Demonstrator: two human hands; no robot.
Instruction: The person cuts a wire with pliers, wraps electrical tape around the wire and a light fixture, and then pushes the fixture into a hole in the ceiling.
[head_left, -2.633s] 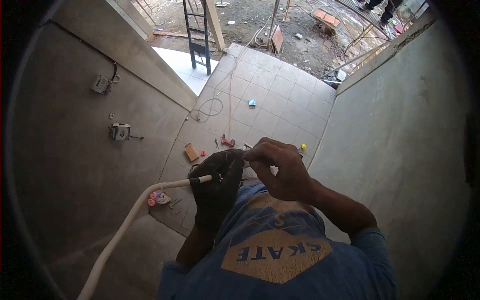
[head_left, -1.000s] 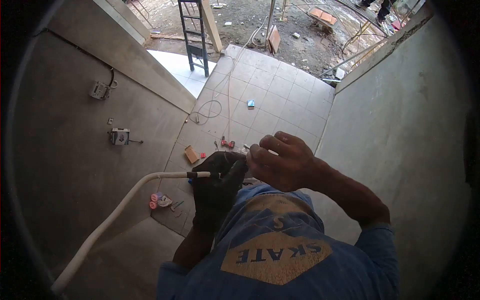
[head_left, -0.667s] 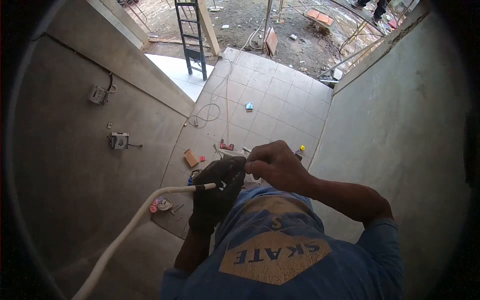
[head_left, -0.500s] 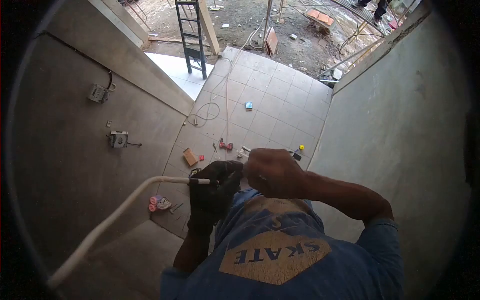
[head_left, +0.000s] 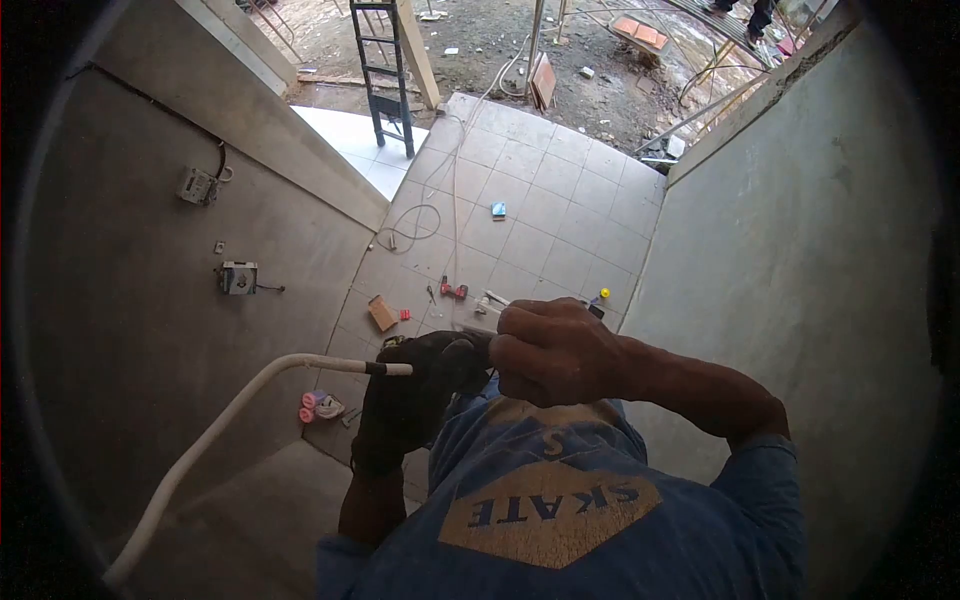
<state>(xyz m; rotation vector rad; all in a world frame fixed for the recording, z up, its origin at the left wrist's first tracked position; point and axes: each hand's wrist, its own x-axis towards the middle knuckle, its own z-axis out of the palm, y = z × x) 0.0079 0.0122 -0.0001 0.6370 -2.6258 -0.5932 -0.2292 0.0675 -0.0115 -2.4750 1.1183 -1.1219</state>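
A white cable (head_left: 215, 435) curves up from the lower left, and its end, with a dark band round it, reaches my left hand (head_left: 420, 390). This hand wears a dark glove, and its fingers are closed around the cable end. Bare and curled, my right hand (head_left: 560, 352) is right beside the gloved fingertips, at chest height. Whatever lies between its fingers is too small and dark to make out. The blue shirt (head_left: 600, 530) is just below both hands.
A red drill (head_left: 453, 289), a cardboard box (head_left: 381, 314) and pink rolls (head_left: 307, 407) lie on the tiled floor. Electrical boxes (head_left: 238, 278) are on the left wall. A black ladder (head_left: 383, 70) stands ahead. A person's legs (head_left: 760, 18) show at the top right.
My left hand has shifted slightly left and turned, with the cable end moving left too. My right hand has tilted and its fingers show more clearly curled.
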